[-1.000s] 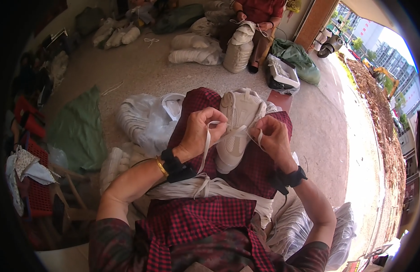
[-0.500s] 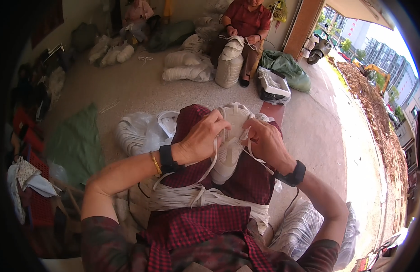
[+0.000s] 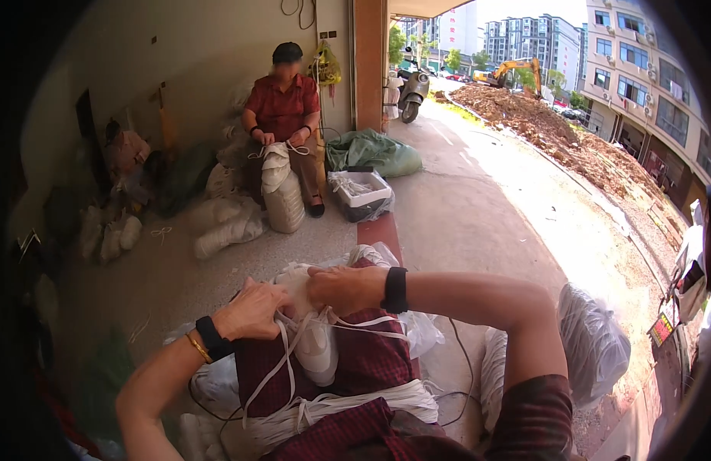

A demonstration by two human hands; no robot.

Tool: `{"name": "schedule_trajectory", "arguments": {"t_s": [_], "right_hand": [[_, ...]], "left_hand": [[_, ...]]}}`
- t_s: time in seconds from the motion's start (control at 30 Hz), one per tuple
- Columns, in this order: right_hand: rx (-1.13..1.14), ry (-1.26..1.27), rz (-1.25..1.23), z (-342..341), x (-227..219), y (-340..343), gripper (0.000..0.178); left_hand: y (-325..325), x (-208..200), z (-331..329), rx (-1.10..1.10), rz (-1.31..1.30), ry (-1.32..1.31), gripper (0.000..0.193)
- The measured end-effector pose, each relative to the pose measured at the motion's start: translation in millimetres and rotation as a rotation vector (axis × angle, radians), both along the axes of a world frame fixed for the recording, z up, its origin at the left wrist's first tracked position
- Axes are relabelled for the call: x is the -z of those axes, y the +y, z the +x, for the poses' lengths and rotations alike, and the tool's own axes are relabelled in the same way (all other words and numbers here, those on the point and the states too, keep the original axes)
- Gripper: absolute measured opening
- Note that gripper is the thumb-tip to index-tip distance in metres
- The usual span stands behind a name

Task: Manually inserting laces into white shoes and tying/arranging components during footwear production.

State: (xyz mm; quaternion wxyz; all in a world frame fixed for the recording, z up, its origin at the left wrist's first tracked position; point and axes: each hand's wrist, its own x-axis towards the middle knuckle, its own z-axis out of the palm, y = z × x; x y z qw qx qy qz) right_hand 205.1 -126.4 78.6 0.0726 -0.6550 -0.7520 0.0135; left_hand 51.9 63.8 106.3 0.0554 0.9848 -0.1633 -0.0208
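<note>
- While a pale shoe (image 3: pixel 317 353) is being touched by the left hand (image 3: pixel 251 309) and the right hand (image 3: pixel 348 288), it is being propped on the lap, between the legs, with its toe being pointed back toward the body.
- The far end of the shoe is being covered by both hands, so only the front is being shown well.
- The left fingers are being bent beside the shoe. A pale lace (image 3: pixel 285 365) is being hung from close by their tips, but whether it is being pinched cannot be told.
- The right fingers are being curled over the shoe. Their tips are being hidden, so how far they are being opened, or what is being gripped, cannot be told.
- A bundle of laces (image 3: pixel 386 401) is being held up by the lap, near the toe.
- Farther away, laces are being handled by a seated person (image 3: pixel 285 107) in a red shirt, too small to see well.
- Another person (image 3: pixel 125 157) is being half lost in shadow.
- At the right, a clear bag (image 3: pixel 597 346) is being partly blocked by the right arm.
</note>
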Motion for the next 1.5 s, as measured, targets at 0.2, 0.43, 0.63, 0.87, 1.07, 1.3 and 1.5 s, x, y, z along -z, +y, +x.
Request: {"name": "schedule_trajectory", "arguments": {"t_s": [0.2,0.43,0.63,0.87,1.07,1.3,1.5], "right_hand": [[-0.073,0.178,0.013,7.8,12.7,-4.7,0.02],[-0.018,0.1,0.156,-7.3,9.2,-15.9,0.011],[-0.052,0.085,-0.111,-3.9,-4.3,7.1,0.011],[0.337,0.086,0.027,-21.5,11.2,18.5,0.014],[0.33,0.727,0.234,-20.4,14.1,10.5,0.025],[0.279,1.322,0.351,-18.8,21.5,3.8,0.036],[0.15,1.491,0.351,-23.9,20.1,-1.7,0.032]], "left_hand": [[12.8,12.4,2.6,0.053,-0.149,-0.011,0.019],[9.8,19.4,-7.8,0.017,-0.283,-0.095,0.019],[19.4,-14.1,9.5,-0.008,-0.315,0.475,0.038],[9.1,37.9,5.1,-0.204,-0.292,0.021,0.026],[5.8,49.2,3.7,-0.148,-0.429,-0.087,0.016],[-30.1,25.2,-13.6,-0.085,-0.714,-0.228,0.011],[-41.0,16.4,-20.9,-0.323,-1.318,0.023,0.02]]}}
